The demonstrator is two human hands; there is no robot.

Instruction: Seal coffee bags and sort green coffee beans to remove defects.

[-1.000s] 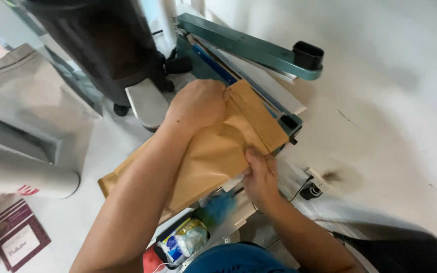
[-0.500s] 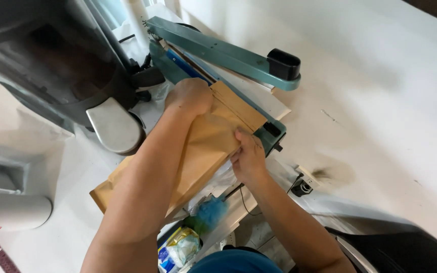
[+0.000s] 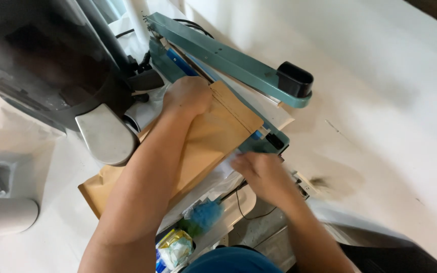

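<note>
I see my left hand (image 3: 187, 96) pressed flat on the top end of a brown paper bag (image 3: 206, 139), palm down, fingers hidden. The bag's mouth lies across the bar of a teal heat sealer (image 3: 228, 58), whose arm stands raised, near the far edge of the white bench (image 3: 380, 76). My right hand (image 3: 259, 172), blurred, is at the bag's near right corner; I cannot tell its grip. The bag's contents are hidden. A dark machine (image 3: 41, 65) stands left.
</note>
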